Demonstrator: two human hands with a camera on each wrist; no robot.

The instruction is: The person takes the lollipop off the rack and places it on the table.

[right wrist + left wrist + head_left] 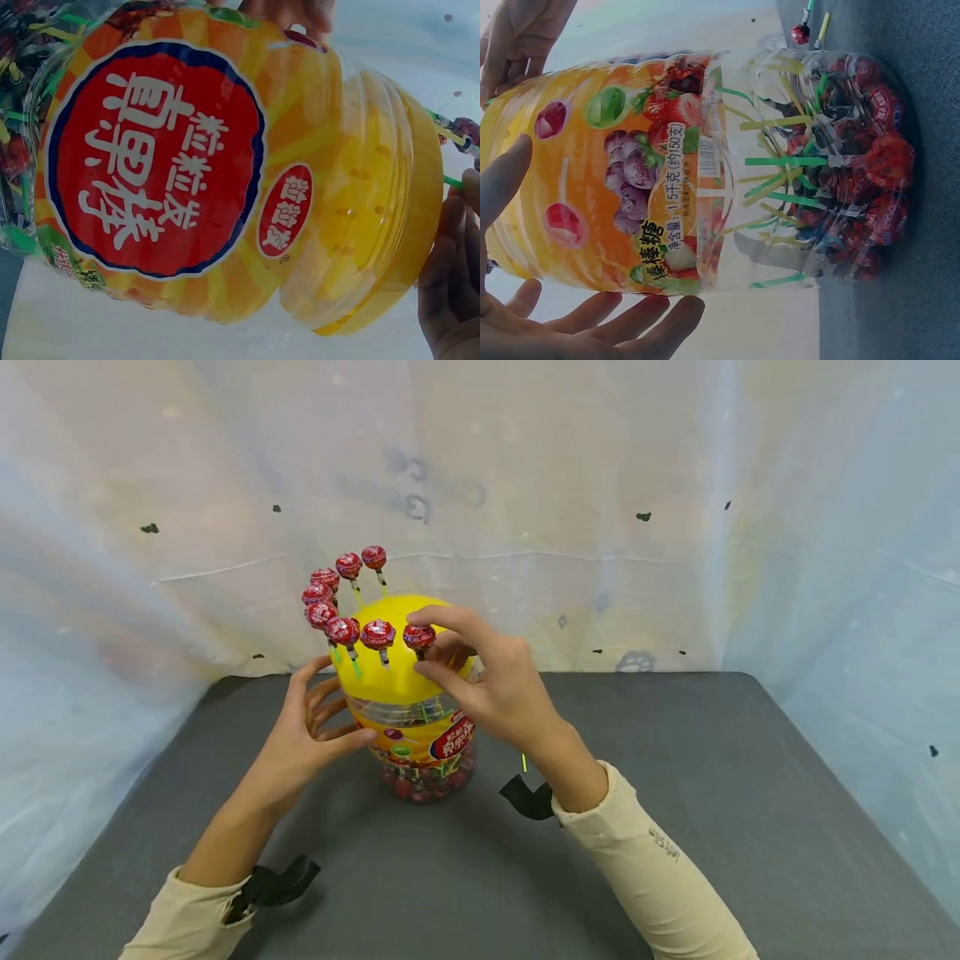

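Yellow-lidded lollipop jar point(420, 735), label reading "1.5千克", on grey table point(675, 827); left hand point(311, 735) fingers spread at 9 o'clock; right hand point(487, 681) pinching red lollipop point(418, 637).

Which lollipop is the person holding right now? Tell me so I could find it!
Find the big candy jar standing on the grey table, then its yellow dome lid with red lollipops stuck in it. The held lollipop is in the front row, farthest right. It is the only one pinched by the right hand.
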